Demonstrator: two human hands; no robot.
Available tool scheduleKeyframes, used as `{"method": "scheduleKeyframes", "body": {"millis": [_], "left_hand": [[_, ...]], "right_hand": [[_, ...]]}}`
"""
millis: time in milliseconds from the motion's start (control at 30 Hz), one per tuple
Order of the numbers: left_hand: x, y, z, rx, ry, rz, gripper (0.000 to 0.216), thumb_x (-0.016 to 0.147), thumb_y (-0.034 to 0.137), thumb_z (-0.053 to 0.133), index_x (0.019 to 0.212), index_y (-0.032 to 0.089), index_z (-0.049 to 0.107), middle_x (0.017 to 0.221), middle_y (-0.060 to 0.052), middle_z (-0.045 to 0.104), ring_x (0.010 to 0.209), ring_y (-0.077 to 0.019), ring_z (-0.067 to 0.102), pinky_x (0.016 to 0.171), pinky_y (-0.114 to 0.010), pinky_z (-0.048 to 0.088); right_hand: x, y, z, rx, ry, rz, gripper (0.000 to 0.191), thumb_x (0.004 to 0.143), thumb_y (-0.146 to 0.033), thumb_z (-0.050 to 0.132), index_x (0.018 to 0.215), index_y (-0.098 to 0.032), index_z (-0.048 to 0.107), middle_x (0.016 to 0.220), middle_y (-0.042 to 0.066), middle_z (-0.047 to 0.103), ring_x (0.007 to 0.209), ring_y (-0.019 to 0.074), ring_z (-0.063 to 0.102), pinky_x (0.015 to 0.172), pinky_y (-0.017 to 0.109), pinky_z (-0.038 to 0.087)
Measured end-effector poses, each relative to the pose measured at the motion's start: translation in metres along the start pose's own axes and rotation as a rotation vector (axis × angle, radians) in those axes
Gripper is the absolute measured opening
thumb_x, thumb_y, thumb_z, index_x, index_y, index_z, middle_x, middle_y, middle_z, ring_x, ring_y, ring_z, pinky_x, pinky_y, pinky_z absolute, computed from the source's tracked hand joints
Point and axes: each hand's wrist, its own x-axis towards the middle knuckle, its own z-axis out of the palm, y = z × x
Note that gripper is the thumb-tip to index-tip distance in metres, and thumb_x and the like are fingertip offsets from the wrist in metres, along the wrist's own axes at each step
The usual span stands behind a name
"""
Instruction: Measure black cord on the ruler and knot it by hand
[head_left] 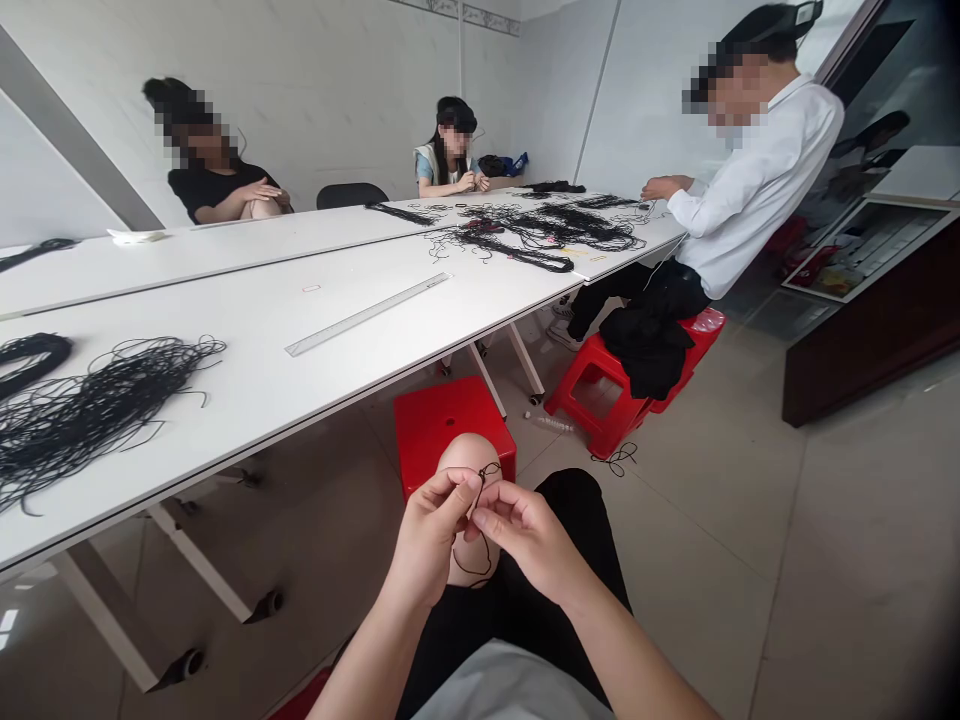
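**Left hand** (429,535) and **right hand** (529,540): fingers (471,492) pinched, thumb and forefinger of each gripping a thin black cord (480,500) in front of the person's bare knee (459,456), a slack loop hanging below.

**Handling (judged):** light, soft and limp; slippery and apt to tangle. Best taken between the fingertips, close to the working point.

**Nearby:** black trousers (577,520); red plastic stool (450,430); short length of black cord (619,458) on the floor.

**Further out:** white counter (247,380) bearing a tangled black cord bundle (90,420) and a steel ruler (367,315); a co-worker in a white shirt (757,170) at the far end, hands at more tangled cord (547,230).
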Motion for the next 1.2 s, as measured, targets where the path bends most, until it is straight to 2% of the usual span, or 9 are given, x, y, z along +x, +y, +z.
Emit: {"method": "scheduleKeyframes", "body": {"millis": [100,200,300,400,533,667,867,1100,1200], "left_hand": [[-0.002,0.000,0.001,0.014,-0.006,0.002,0.021,0.076,0.036,0.069,0.070,0.017,0.062,0.057,0.005,0.047,0.049,-0.0052,0.039,0.048,-0.019,0.033],[-0.004,0.001,0.003,0.101,-0.025,0.047,0.020,0.079,0.036,0.066,0.072,0.017,0.065,0.054,0.003,0.051,0.051,-0.0069,0.043,0.052,-0.019,0.035],[-0.007,0.005,0.006,0.185,-0.036,0.085,0.019,0.080,0.035,0.065,0.073,0.018,0.068,0.054,0.001,0.057,0.054,-0.0089,0.047,0.052,-0.020,0.035],[-0.010,0.008,0.009,0.214,-0.011,0.084,0.016,0.075,0.034,0.070,0.077,0.019,0.072,0.057,0.000,0.060,0.054,-0.0099,0.048,0.051,-0.021,0.035],[-0.012,0.010,0.011,0.202,-0.021,0.057,0.018,0.072,0.034,0.073,0.084,0.020,0.075,0.066,-0.001,0.063,0.057,-0.0100,0.049,0.051,-0.021,0.036],[-0.012,0.008,0.012,0.215,-0.028,0.080,0.016,0.073,0.032,0.072,0.084,0.020,0.074,0.071,-0.001,0.065,0.060,-0.0096,0.050,0.054,-0.020,0.038],[-0.008,0.003,0.013,0.225,0.015,0.090,0.013,0.074,0.031,0.070,0.078,0.018,0.068,0.072,-0.001,0.064,0.062,-0.0099,0.051,0.056,-0.020,0.039],[-0.009,-0.001,0.012,0.361,0.051,0.159,0.012,0.075,0.028,0.067,0.072,0.017,0.064,0.071,-0.001,0.061,0.067,-0.0122,0.052,0.064,-0.022,0.042],[-0.009,0.002,0.011,0.340,0.043,0.151,0.013,0.076,0.029,0.067,0.073,0.017,0.063,0.070,-0.001,0.061,0.067,-0.0126,0.053,0.066,-0.022,0.043]], "right_hand": [[-0.003,0.003,0.000,0.046,-0.003,0.012,0.016,0.086,-0.036,0.059,0.083,-0.020,0.060,0.076,0.001,0.066,0.079,0.0166,0.063,0.076,0.030,0.046],[-0.002,0.003,0.002,0.153,0.103,-0.049,0.016,0.088,-0.036,0.055,0.090,-0.021,0.058,0.073,0.000,0.064,0.073,0.0152,0.062,0.074,0.030,0.046],[0.001,0.000,0.003,0.217,0.194,-0.074,0.021,0.091,-0.039,0.049,0.096,-0.020,0.058,0.064,-0.001,0.061,0.056,0.0123,0.056,0.062,0.027,0.044],[0.003,-0.002,0.003,0.303,0.196,-0.035,0.021,0.089,-0.040,0.053,0.089,-0.020,0.059,0.055,-0.005,0.050,0.041,0.0053,0.033,0.047,0.021,0.033],[0.006,-0.001,0.000,0.479,0.210,0.024,0.017,0.080,-0.034,0.066,0.080,-0.018,0.060,0.050,-0.010,0.029,0.046,0.0048,0.017,0.042,0.018,0.016],[0.007,0.003,-0.001,0.581,0.230,0.061,0.016,0.078,-0.033,0.068,0.081,-0.019,0.060,0.050,-0.011,0.021,0.045,0.0047,0.012,0.041,0.019,0.014],[0.007,0.007,0.008,0.649,0.261,0.087,0.018,0.075,-0.032,0.072,0.077,-0.018,0.059,0.046,-0.012,0.019,0.043,0.0042,0.011,0.040,0.019,0.013],[0.011,0.012,0.014,0.687,0.402,0.061,0.020,0.076,-0.036,0.071,0.080,-0.020,0.059,0.044,-0.012,0.018,0.042,0.0047,0.009,0.039,0.020,0.013],[0.009,0.010,0.009,0.611,0.329,0.050,0.019,0.081,-0.037,0.065,0.088,-0.020,0.061,0.045,-0.011,0.022,0.041,0.0047,0.015,0.041,0.019,0.016]]}}
